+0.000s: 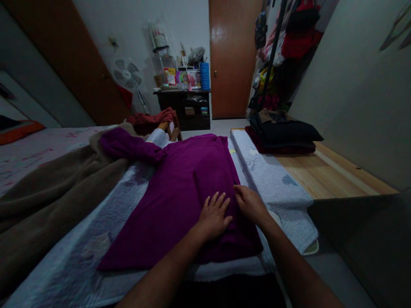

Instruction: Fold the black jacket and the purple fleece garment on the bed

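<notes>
A purple long-sleeved garment [173, 192] lies spread on a light blue-grey patterned cover [102, 244]. One sleeve stretches out to the far left, while its right side is folded inward with the other sleeve lying on top. My left hand [214, 217] rests flat on that folded part, fingers spread. Along the garment's right edge, my right hand [248, 203] is closed in a pinch on the purple cloth. A small dark bit shows by its fingertips, too small to name.
A brown blanket [64, 196] lies along the left. Folded dark clothes [285, 132] are stacked on a wooden board [324, 171] at the right. Farther back stand a white fan [127, 76], a dark shelf [184, 113] crowded with items, and a brown door [234, 60].
</notes>
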A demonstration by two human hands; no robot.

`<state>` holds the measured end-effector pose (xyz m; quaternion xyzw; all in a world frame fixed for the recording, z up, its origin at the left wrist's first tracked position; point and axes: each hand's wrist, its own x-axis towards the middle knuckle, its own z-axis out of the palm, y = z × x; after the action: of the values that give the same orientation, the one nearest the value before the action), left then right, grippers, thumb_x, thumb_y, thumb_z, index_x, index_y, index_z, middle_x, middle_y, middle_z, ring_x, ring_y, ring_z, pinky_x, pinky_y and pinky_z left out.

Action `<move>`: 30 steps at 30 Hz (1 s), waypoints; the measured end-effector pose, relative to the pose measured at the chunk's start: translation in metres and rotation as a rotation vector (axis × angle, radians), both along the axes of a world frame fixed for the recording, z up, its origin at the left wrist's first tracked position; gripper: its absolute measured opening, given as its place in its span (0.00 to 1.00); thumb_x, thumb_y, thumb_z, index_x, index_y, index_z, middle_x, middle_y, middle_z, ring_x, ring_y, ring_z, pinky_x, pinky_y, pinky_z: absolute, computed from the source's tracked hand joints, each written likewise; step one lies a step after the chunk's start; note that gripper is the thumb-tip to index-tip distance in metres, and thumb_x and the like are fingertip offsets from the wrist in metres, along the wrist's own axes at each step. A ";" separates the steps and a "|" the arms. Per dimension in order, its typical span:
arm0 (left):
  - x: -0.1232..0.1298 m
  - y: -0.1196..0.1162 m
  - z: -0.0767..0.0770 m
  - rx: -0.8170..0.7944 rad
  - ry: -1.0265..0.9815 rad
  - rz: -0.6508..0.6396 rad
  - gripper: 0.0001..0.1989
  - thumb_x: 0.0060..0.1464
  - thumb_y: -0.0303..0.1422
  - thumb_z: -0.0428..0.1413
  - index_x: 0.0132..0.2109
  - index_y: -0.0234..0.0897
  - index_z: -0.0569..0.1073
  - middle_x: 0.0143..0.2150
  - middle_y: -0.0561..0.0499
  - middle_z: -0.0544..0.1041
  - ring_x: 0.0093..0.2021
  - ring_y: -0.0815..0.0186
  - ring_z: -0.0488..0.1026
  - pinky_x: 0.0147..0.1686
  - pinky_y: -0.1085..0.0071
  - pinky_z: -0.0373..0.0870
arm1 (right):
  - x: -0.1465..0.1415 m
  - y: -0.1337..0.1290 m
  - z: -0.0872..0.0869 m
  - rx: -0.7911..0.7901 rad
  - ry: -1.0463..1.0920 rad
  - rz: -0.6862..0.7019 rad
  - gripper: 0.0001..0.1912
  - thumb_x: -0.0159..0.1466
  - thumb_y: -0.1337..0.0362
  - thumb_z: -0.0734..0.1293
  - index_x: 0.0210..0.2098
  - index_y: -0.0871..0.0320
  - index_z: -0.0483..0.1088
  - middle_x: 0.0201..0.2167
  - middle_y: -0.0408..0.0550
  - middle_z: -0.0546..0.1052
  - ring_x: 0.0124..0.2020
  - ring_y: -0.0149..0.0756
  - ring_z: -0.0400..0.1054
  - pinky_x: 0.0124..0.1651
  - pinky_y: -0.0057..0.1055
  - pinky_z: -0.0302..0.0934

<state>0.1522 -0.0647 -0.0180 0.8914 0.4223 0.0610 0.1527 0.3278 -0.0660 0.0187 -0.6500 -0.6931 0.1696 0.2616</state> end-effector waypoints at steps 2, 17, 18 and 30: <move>-0.003 0.004 0.005 -0.039 -0.055 -0.035 0.31 0.59 0.46 0.51 0.66 0.42 0.59 0.71 0.46 0.54 0.70 0.50 0.45 0.65 0.45 0.45 | -0.003 0.016 -0.004 0.062 -0.003 0.038 0.19 0.64 0.70 0.57 0.53 0.63 0.69 0.50 0.55 0.75 0.52 0.38 0.68 0.56 0.32 0.59; 0.003 0.183 -0.004 0.197 -0.278 0.375 0.25 0.55 0.21 0.44 0.60 0.30 0.66 0.64 0.41 0.65 0.66 0.61 0.59 0.65 0.61 0.56 | -0.044 0.130 -0.046 0.045 -0.275 0.001 0.29 0.67 0.64 0.55 0.65 0.71 0.55 0.67 0.62 0.55 0.68 0.46 0.47 0.66 0.44 0.46; 0.006 0.191 -0.009 0.182 -0.217 0.392 0.25 0.56 0.22 0.45 0.62 0.29 0.64 0.65 0.40 0.64 0.66 0.60 0.58 0.65 0.61 0.56 | -0.046 0.129 -0.051 0.029 -0.294 0.000 0.29 0.68 0.62 0.55 0.65 0.70 0.55 0.67 0.61 0.55 0.68 0.46 0.47 0.67 0.44 0.45; 0.007 0.189 -0.040 0.307 -0.050 0.455 0.29 0.61 0.40 0.46 0.66 0.35 0.59 0.69 0.42 0.57 0.69 0.49 0.48 0.65 0.51 0.47 | -0.037 0.169 -0.059 -0.031 -0.262 -0.068 0.31 0.70 0.57 0.51 0.67 0.70 0.52 0.68 0.60 0.52 0.69 0.48 0.44 0.66 0.42 0.44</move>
<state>0.1596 0.1245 -0.0583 0.7845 0.5937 0.1789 0.0086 0.2908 0.1029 -0.0403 -0.6937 -0.6960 0.0852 0.1644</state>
